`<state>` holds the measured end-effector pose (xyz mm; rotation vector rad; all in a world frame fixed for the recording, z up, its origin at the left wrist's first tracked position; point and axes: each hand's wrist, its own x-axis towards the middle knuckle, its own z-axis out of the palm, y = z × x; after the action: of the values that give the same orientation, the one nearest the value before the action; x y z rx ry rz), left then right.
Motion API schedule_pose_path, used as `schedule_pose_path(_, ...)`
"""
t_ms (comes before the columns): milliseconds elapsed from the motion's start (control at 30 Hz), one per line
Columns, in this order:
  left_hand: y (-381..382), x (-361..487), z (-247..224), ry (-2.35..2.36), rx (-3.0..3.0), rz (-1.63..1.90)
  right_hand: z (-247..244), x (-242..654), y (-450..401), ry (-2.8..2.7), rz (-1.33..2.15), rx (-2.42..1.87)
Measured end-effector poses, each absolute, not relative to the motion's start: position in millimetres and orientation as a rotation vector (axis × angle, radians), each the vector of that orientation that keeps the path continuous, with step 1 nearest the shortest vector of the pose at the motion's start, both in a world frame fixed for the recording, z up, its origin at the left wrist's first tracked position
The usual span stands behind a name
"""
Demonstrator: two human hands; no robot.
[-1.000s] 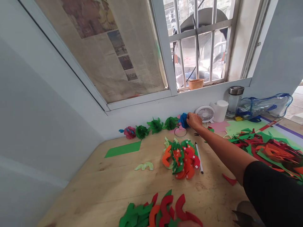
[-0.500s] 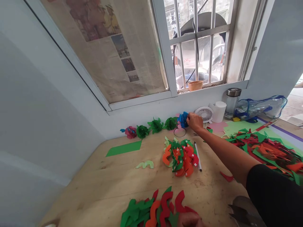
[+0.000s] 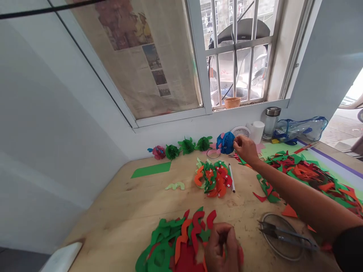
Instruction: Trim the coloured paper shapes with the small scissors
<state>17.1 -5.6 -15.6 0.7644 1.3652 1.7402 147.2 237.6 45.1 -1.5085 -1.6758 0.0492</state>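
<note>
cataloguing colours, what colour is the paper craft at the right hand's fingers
The paper craft is blue with pink parts, seen in the head view.

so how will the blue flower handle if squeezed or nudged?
The blue flower is probably light: the right fingers pinch just one edge. Its thin-looking layers likely crush easily. The rounded outline suggests it might roll if nudged.

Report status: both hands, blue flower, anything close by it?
Right hand pinching blue paper flower by its edge. Left hand at near pile of paper cutouts, grip unclear. White fan close behind flower, partly hidden.
</note>
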Motion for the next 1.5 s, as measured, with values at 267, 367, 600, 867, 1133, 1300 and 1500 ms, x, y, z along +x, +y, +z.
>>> schedule_pose_path(267, -3, 6, 4, 1.314, 0.901, 1.727, 41, 159, 154, -1.692, 0.212, -1.301)
schedule_pose_path(367, 1, -2, 10, 1.372, 0.964, 1.673, 37, 159, 123, -1.686, 0.207, -1.258)
schedule_pose_path(600, 12, -7, 23, 1.405, 1.194, 1.531, 44, 145, 75, -1.71, 0.126, -1.132)
schedule_pose_path(867, 23, 4, 23, 1.289, 1.195, 1.511, 34, 128, 54, -1.71, 0.106, -1.065)
schedule_pose_path(1133, 26, 3, 9, 1.277, 1.167, 1.517, 23, 124, 52, -1.823, -0.06, -1.062)
schedule_pose_path(1300, 28, 1, 4, 1.244, 1.169, 1.5, 17, 122, 52, -1.871, -0.077, -1.096)
schedule_pose_path(1500, 29, 2, 2, 1.177, 1.174, 1.494, 15, 122, 52, -1.884, -0.117, -1.123)
